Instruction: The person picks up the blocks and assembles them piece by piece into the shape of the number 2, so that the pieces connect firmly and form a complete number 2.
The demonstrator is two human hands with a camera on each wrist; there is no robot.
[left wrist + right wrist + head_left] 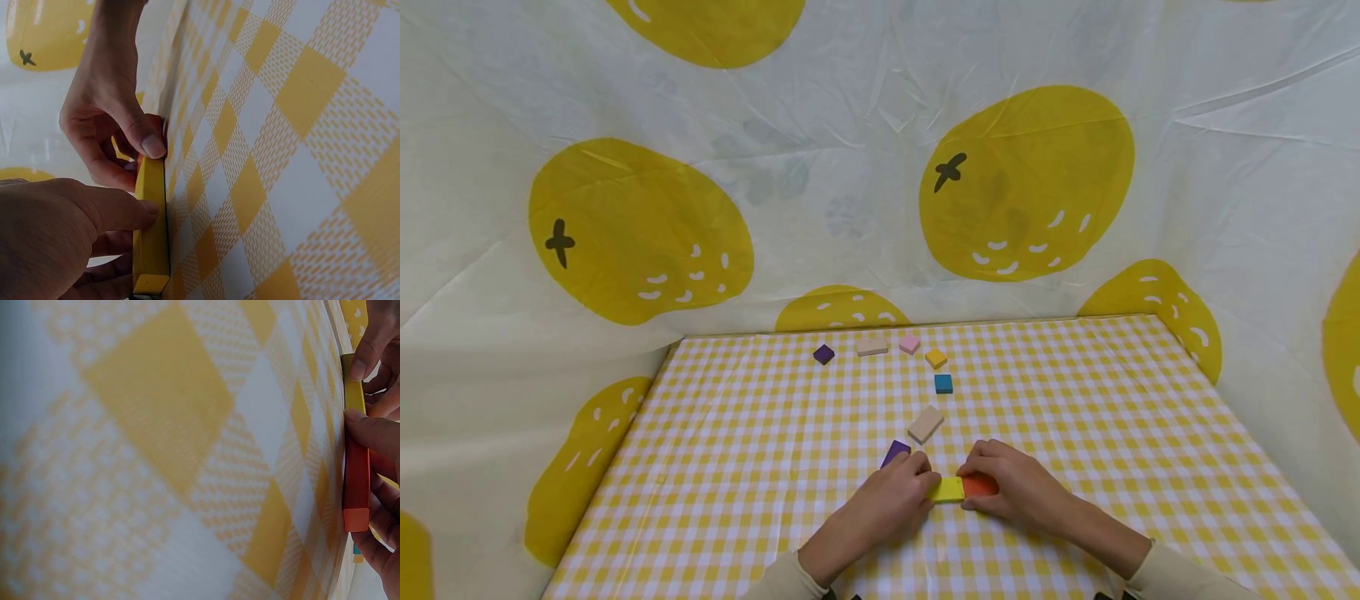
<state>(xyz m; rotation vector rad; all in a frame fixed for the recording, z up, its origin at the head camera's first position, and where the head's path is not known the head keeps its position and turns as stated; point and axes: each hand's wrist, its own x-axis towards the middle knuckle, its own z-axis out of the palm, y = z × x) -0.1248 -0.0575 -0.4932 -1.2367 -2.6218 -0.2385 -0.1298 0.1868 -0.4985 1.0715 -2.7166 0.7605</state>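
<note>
My left hand pinches a yellow block between thumb and fingers, low over the checked cloth. Across from it, my right hand grips a red-orange block in the same way. The two flat oblong blocks line up end to end, their short ends meeting between the hands. In the left wrist view the yellow block lies along the cloth under my thumb. The right wrist view shows the near end of the red-orange block. A purple block lies just beyond my left fingers, partly covered by them.
A beige block lies past the hands. Farther back, a blue block, an orange-yellow block, a pink block, another beige block and a dark purple block form a curve. A lemon-print curtain encloses the table.
</note>
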